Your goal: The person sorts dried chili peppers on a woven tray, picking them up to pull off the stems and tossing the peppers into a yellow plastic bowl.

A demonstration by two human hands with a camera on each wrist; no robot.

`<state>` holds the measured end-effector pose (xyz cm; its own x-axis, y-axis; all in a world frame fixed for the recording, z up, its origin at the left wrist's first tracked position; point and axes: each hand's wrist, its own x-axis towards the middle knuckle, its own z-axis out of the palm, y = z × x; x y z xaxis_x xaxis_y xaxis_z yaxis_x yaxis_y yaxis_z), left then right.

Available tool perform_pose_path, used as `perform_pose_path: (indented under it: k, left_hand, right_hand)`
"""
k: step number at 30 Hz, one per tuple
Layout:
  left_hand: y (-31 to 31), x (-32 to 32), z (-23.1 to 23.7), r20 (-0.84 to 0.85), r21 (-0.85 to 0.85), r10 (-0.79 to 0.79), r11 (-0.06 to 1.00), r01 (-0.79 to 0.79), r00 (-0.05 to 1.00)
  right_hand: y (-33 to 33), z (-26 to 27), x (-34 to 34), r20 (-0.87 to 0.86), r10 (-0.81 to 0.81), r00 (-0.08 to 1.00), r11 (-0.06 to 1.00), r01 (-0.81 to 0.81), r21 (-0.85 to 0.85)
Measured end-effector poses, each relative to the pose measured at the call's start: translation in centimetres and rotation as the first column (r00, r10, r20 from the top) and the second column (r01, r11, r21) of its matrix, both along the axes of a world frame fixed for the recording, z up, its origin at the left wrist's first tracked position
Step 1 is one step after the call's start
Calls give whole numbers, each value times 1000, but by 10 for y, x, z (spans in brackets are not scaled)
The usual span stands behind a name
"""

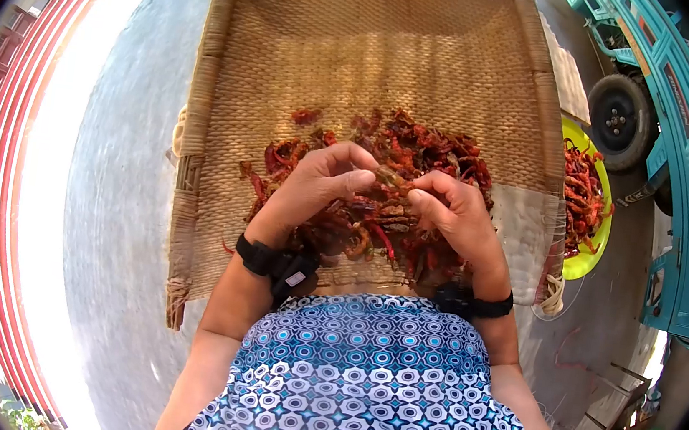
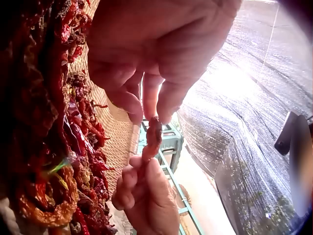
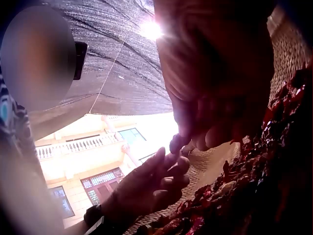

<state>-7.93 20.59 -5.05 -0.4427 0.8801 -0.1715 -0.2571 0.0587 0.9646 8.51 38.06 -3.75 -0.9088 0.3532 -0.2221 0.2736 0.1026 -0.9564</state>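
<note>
A dried, wrinkled chili pepper stretches between both hands over the pile. One end is pinched by the thumb and fingers of my left hand. My right hand pinches the other end, also with thumb and fingers. The left wrist view shows the chili pepper reddish and knobbly, with a dark patch near the left fingertips. Below the hands lies a heap of dried red chili peppers, some brownish, on a woven mat. In the right wrist view the hands are in shadow and most of the chili is hidden.
The mat's raised, rolled edge runs along its sides. Beyond its right side stands a yellow basin full of red chilies. A teal vehicle with a black wheel is parked farther right. Concrete ground lies to the left.
</note>
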Motion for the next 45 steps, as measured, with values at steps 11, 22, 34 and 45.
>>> perform_pose_path:
  k: [11, 22, 34, 45]
  left_hand:
    - [-8, -50, -73, -983, -127, -21, 799, -587, 184]
    - [-8, -35, -26, -699, 4, 216, 955, -297, 682]
    - [-2, -8, -13, -175, 94, -101, 989, 118, 979]
    - [-33, -50, -21, -848, -247, 156, 728, -639, 506]
  right_hand:
    - [106, -21, 52, -320, -795, 515, 521, 311, -795]
    - [11, -5, -12, -151, -184, 971, 954, 139, -266]
    - [-16, -16, -31, -112, -21, 994, 979, -2, -201]
    - [103, -33, 41, -325, -721, 612, 558, 235, -796]
